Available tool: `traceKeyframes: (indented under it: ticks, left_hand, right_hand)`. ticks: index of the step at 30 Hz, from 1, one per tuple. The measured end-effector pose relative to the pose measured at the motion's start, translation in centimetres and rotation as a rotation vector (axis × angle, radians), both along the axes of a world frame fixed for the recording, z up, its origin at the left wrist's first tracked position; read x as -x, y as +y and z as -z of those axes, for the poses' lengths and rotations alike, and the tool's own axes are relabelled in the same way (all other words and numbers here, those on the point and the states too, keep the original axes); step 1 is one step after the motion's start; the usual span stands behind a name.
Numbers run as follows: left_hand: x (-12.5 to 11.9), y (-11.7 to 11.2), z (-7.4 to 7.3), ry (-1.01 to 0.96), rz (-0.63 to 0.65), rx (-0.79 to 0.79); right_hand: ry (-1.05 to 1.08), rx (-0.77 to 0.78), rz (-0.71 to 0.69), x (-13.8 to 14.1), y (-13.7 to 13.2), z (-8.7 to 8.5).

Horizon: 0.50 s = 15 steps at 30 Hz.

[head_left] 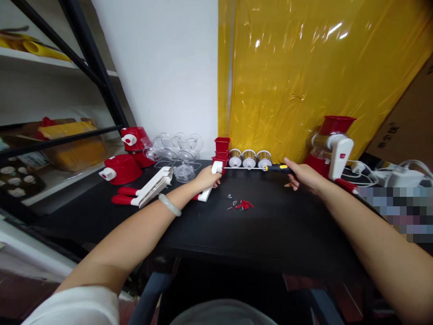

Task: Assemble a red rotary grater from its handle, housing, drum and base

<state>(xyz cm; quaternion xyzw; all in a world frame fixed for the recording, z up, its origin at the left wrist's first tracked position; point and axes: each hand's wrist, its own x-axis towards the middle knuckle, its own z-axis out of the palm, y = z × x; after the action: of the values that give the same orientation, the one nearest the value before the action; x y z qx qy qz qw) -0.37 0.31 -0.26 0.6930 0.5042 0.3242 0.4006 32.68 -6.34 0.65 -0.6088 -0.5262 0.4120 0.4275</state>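
Near the middle of the black table, my left hand (205, 178) is closed around a white crank handle (204, 195) with a red grip. From the right, my right hand (299, 175) grips the black and yellow handle of a long screwdriver (279, 168). Its thin shaft lies level and its tip meets the white end of the crank handle; whether a screw sits there is too small to tell. In front of them lie small red parts (245, 205) and several small screws (234, 203). More white crank handles (154, 186) with red grips rest left of my forearm.
Behind my hands stand three metal grater drums (249, 159) and stacked red hoppers (222, 146). Clear plastic housings (179, 151) and red bases (123, 169) are at the left. An assembled rotary grater (333, 146) stands at the right, near white cables (367, 174). A metal-framed shelf (67, 180) flanks the table.
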Motion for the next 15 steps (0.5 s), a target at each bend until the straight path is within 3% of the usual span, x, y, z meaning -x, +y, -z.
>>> traceKeyframes:
  ticks: [6, 15]
  left_hand:
    - [0.0, -0.1, 0.0, -0.019, -0.006, -0.029]
    - [0.3, 0.5, -0.2, -0.075, -0.048, -0.031]
  right_hand:
    - [0.082, 0.107, 0.072, 0.2, 0.3, 0.2]
    - [0.307, -0.112, -0.129, 1.2, -0.4, 0.2]
